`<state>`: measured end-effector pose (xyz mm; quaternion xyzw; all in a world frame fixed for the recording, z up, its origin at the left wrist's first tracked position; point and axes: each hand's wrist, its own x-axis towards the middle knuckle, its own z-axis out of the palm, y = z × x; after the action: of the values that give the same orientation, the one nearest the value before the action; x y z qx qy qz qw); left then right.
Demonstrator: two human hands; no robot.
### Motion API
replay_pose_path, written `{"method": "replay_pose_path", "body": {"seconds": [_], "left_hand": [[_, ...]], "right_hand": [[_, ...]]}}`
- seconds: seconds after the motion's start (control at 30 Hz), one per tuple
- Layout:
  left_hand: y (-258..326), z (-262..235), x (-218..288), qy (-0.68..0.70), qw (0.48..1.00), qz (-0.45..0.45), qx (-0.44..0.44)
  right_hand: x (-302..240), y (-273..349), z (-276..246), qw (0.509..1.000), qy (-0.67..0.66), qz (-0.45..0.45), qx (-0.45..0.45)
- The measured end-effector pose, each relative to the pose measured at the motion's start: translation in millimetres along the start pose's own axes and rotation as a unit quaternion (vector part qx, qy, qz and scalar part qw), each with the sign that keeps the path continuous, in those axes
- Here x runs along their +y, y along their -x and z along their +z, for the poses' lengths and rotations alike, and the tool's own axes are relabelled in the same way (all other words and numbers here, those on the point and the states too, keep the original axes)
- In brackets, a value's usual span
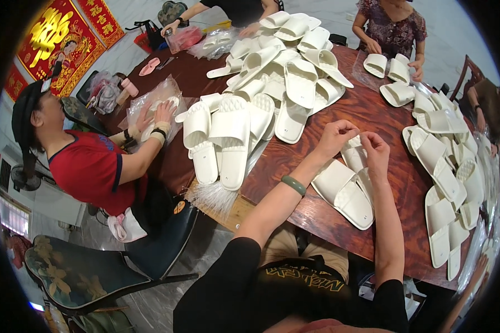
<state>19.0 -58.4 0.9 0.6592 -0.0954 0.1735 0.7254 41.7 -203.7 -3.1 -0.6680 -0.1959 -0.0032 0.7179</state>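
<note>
My left hand (338,139), with a green bangle (294,185) on its wrist, is closed in a pinch above the wooden table. Close beside it, my right hand (376,154) pinches too, its fingertips near the left hand's. Anything between the fingers is too thin or small to make out. Directly below lie white slippers (345,195), one in front with its toe end away from me; a second (354,152) shows partly between my hands, and my right forearm hides some of it. A bunch of thin clear plastic strands (214,201) lies at the table edge to my left.
A tall heap of white slippers (301,83) fills the table's middle; more slippers (440,150) line the right side. A person in red (94,166) presses a clear bag (169,100) on the left. Across the table, another person (391,33) handles slippers. A chair (83,272) stands left.
</note>
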Motion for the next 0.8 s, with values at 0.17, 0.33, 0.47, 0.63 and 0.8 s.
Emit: {"method": "replay_pose_path", "body": {"seconds": [0.17,0.33,0.47,0.63,0.8], "left_hand": [[0.9,-3.0,0.8,-0.004,1.000,0.020,-0.003],[1.2,-3.3,0.5,-0.007,1.000,0.015,-0.004],[2.4,-1.2,3.1,0.022,1.000,-0.010,0.000],[2.0,-2.4,3.1,0.013,1.000,0.001,0.005],[2.5,-2.7,1.7,0.016,1.000,0.002,-0.001]], "right_hand": [[2.7,-2.7,-1.4,1.000,-0.008,-0.007,0.007],[2.7,-1.3,-2.2,1.000,-0.029,0.009,-0.001],[5.5,-1.0,-3.0,1.000,-0.014,0.014,-0.001],[1.5,-0.4,-0.4,1.000,-0.003,0.026,-0.011],[-0.9,0.2,-1.2,1.000,0.004,0.020,-0.001]]}}
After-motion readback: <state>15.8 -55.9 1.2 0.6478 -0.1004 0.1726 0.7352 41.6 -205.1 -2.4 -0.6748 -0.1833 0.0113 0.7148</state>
